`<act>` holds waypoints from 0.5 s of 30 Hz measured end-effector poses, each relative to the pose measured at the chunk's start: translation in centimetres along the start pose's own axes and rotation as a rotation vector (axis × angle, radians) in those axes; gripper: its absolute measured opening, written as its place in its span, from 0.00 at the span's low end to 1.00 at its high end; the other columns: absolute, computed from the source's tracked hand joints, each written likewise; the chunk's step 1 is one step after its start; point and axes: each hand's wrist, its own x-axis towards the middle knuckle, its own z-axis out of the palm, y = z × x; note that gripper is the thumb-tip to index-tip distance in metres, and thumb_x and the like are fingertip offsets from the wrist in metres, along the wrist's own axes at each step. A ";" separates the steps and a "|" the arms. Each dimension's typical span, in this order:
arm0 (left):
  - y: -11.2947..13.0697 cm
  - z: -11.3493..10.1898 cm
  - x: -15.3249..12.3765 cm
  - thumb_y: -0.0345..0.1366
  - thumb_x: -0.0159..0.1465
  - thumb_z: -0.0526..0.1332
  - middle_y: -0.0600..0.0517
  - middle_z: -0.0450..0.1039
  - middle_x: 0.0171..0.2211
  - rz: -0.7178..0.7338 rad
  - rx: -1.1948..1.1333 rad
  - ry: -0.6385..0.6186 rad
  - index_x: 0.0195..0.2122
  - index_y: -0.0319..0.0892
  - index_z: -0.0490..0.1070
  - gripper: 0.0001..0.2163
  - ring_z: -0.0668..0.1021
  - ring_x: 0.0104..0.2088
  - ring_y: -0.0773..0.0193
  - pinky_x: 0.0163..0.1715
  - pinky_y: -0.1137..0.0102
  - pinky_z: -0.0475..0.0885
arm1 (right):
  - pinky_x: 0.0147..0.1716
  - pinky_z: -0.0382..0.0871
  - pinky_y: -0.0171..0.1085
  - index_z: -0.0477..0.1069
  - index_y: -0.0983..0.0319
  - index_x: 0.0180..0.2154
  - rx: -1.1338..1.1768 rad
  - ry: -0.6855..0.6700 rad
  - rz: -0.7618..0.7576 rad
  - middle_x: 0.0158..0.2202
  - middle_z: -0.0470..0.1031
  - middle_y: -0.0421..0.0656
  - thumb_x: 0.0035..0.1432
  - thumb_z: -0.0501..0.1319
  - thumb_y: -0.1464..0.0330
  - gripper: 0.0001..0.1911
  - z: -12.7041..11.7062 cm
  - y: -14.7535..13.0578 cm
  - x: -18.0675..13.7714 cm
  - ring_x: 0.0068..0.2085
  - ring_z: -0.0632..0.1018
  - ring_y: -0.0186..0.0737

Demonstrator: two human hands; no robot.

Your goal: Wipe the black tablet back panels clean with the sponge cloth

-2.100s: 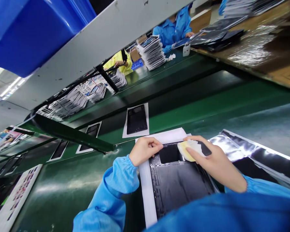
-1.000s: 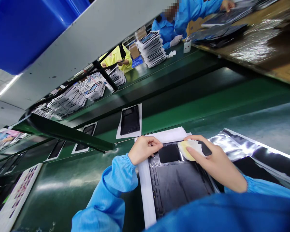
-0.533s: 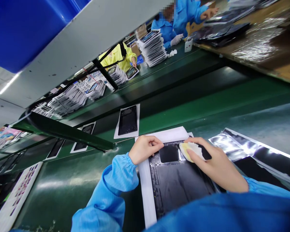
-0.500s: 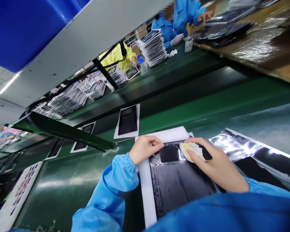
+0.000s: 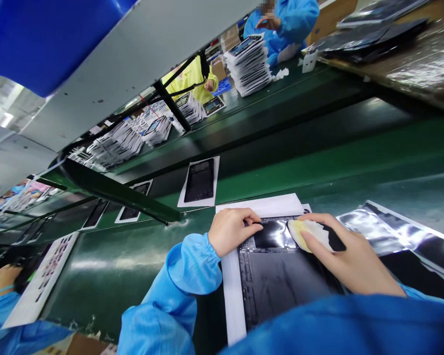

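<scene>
In front of me lies a dark tablet housing [image 5: 281, 286] with a black panel and exposed parts along its edges, on a white paper sheet [image 5: 232, 296]. My left hand [image 5: 233, 230] is closed in a pinch at its upper left edge; whatever sits between thumb and forefinger is too small to make out. Held between the thumb and fingers of my right hand [image 5: 355, 251] is a crumpled yellow-and-white wiping pad [image 5: 309, 235], resting at the right end of a shiny black rectangle [image 5: 272, 234] near the top of the housing. My sleeve covers the lower part.
Another dark housing [image 5: 200, 181] on paper lies beyond, on the green conveyor [image 5: 281, 167]. Shiny film sheets [image 5: 381, 227] are at right. A green metal strut [image 5: 122, 192] slants in from the left under a grey shelf [image 5: 133, 59]. Paper-layered stacks [image 5: 247, 66] and co-workers are across the line.
The view has shifted, so most things appear farther right. Both my hands keep nearly the same places on the housing. Across the line, the co-worker in blue has raised a hand.
</scene>
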 end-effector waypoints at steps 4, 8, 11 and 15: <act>-0.1 0.1 -0.1 0.42 0.58 0.63 0.58 0.76 0.26 -0.005 0.013 0.000 0.35 0.49 0.78 0.07 0.76 0.28 0.68 0.29 0.74 0.65 | 0.20 0.64 0.38 0.68 0.53 0.42 -0.003 0.000 0.018 0.25 0.78 0.36 0.55 0.55 0.54 0.15 0.0 -0.2 0.0 0.14 0.69 0.36; -0.3 0.1 0.0 0.42 0.58 0.64 0.59 0.76 0.27 0.010 0.024 0.002 0.35 0.49 0.77 0.06 0.75 0.27 0.68 0.28 0.74 0.64 | 0.20 0.64 0.38 0.68 0.53 0.41 -0.013 0.002 0.012 0.23 0.77 0.35 0.55 0.55 0.55 0.15 0.0 -0.1 0.0 0.14 0.68 0.37; -0.2 0.3 -0.2 0.41 0.59 0.64 0.59 0.76 0.28 0.037 0.075 0.007 0.35 0.49 0.77 0.05 0.75 0.27 0.68 0.28 0.74 0.64 | 0.21 0.64 0.37 0.68 0.53 0.41 -0.003 0.005 0.006 0.24 0.78 0.36 0.54 0.55 0.55 0.14 0.0 -0.1 0.0 0.15 0.70 0.37; 0.6 0.7 -0.9 0.43 0.63 0.60 0.53 0.77 0.32 0.130 0.291 0.057 0.41 0.48 0.75 0.09 0.77 0.31 0.61 0.27 0.70 0.65 | 0.21 0.64 0.37 0.68 0.53 0.41 0.001 0.001 0.037 0.24 0.78 0.35 0.55 0.55 0.55 0.14 0.0 -0.5 -0.1 0.16 0.71 0.37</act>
